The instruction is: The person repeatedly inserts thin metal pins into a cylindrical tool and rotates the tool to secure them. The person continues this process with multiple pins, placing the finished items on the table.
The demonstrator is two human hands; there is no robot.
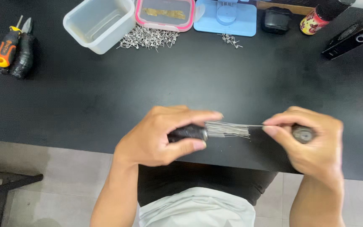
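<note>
Black table (106, 96), near edge: left hand (156, 136) grips a dark handle (188, 133) bristling with thin wires (227, 129); right hand (311, 145) pinches one wire's tip, fingers pressed together. Pull crooked and wires could bend, slip out, or prick.

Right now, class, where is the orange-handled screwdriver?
In the head view, the orange-handled screwdriver lies at the far left of the black table, beside black-handled pliers and left of the clear plastic tub.

both hands, left (160, 136) and right (311, 145), pinch closed, forearms angled inward.
</note>
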